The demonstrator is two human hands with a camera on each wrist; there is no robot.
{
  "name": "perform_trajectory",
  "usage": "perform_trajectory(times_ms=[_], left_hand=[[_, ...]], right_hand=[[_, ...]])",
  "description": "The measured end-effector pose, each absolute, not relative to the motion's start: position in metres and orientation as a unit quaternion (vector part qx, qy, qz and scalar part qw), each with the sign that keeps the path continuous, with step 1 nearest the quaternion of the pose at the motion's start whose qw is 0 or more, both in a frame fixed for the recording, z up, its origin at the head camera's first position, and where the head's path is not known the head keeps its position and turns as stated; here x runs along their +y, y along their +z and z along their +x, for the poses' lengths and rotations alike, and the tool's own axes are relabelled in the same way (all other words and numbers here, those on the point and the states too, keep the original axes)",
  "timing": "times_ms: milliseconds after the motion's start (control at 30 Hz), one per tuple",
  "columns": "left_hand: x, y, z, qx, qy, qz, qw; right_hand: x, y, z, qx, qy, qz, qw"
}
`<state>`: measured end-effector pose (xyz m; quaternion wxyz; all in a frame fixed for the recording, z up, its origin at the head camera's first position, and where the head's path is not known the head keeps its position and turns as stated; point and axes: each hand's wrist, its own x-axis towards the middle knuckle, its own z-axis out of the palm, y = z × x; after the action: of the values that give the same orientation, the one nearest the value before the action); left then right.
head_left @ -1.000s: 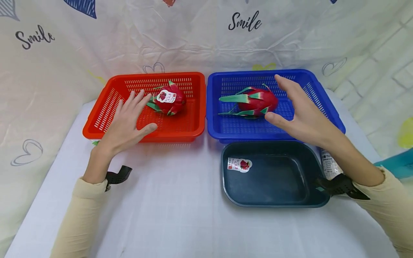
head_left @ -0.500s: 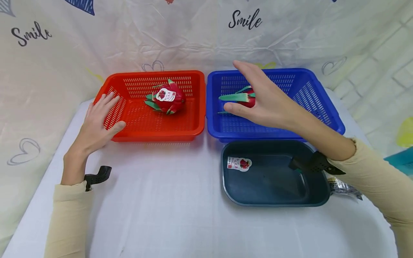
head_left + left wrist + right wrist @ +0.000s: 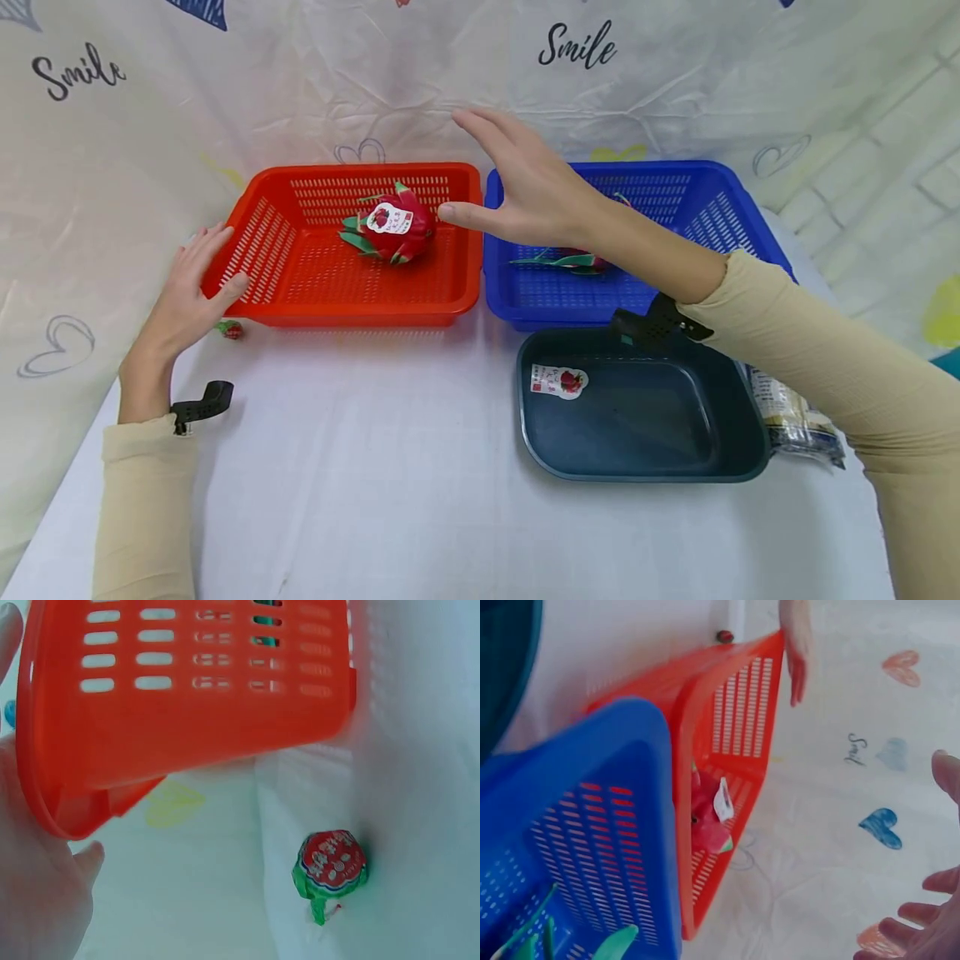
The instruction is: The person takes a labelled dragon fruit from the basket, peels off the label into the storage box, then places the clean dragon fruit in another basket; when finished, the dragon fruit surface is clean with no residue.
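Note:
My left hand [image 3: 180, 292], fingers extended, is at the left rim of the red basket [image 3: 360, 315]. In the left wrist view a small wrapped candy [image 3: 330, 862], red with a green twist, lies on the table below that basket. A dragon fruit [image 3: 416, 223] with a white sticker lies inside the red basket. My right hand [image 3: 532, 183] hovers over the left end of the blue basket [image 3: 525, 312], thumb and fingers spread wide and holding nothing. Another dragon fruit [image 3: 581, 262] lies in the blue basket, mostly hidden beneath the right forearm.
A dark tub [image 3: 615, 479] with a fruit sticker [image 3: 558, 382] inside stands in front of the blue basket. Beside it, partly under the right sleeve, lies a silvery packet [image 3: 798, 421]. A printed cloth [image 3: 420, 75] hangs behind the baskets.
My right hand has swept left from above the blue basket's dragon fruit toward the red basket. My left hand has drawn back left, from over the red basket to its outer rim.

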<state>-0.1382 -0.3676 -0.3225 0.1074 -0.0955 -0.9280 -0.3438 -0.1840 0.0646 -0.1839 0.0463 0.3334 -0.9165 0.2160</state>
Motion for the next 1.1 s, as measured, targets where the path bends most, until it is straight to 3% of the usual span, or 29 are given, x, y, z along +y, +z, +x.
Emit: perform_trajectory(times_ms=[633, 1100], left_hand=[[-0.382, -0.327, -0.137, -0.927, -0.372, -0.049, 0.016], [-0.392, -0.329, -0.136, -0.927, -0.372, -0.016, -0.057]], right_hand=[[0.016, -0.181, -0.257, -0.920, 0.281, 0.274, 0.004], [-0.018, -0.196, -0.282, -0.898, 0.347, 0.267, -0.053]])
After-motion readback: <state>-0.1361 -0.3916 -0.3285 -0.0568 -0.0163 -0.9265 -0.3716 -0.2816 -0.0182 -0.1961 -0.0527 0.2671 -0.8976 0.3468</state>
